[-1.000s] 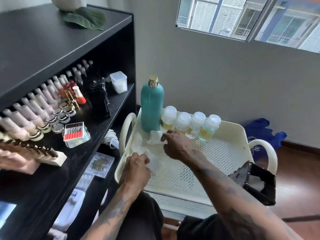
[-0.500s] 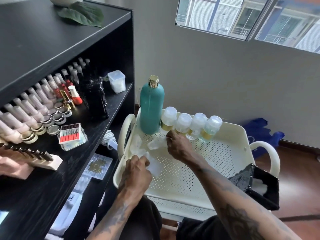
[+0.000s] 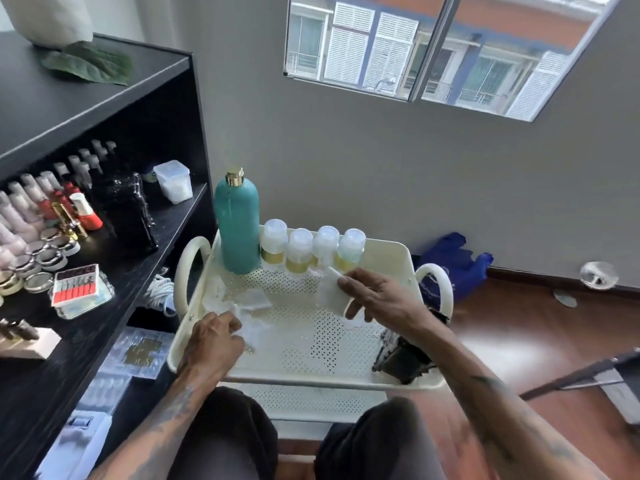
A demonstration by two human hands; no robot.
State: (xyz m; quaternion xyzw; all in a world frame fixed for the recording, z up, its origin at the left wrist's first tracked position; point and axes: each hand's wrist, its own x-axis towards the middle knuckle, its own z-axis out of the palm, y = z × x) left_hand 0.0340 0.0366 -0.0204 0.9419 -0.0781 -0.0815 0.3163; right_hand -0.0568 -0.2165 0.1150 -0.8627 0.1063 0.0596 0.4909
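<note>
1. At far left, a black shelf unit [image 3: 114,261] carries rows of nail polish bottles [image 3: 24,209] and a clear box of drill bits [image 3: 74,284].
2. The left hand [image 3: 216,341] sits at the near-left corner of the cream perforated cart tray [image 3: 391,252], its fingers curled down on the loose clear packets [image 3: 251,301] lying there.
3. Behind them, a tall teal bottle [image 3: 239,226] stands at the tray's back rim. Four small capped bottles [image 3: 311,249] stand in a row just beside it.
4. The right hand [image 3: 381,299] hovers over the middle of the tray, in front of the small bottles. Thumb and forefinger pinch a small clear packet [image 3: 329,294] by its upper edge, and the other fingers are loosely spread.
5. The packet looks very light, thin and floppy, probably slick. A pinch at a corner or edge should hold it, while a flat grip would likely crumple it or let it slide. I cannot tell what is inside.
6. At the tray's near-right corner sits a black holder [image 3: 405,362]. A blue bag [image 3: 453,261] lies on the floor beyond.
</note>
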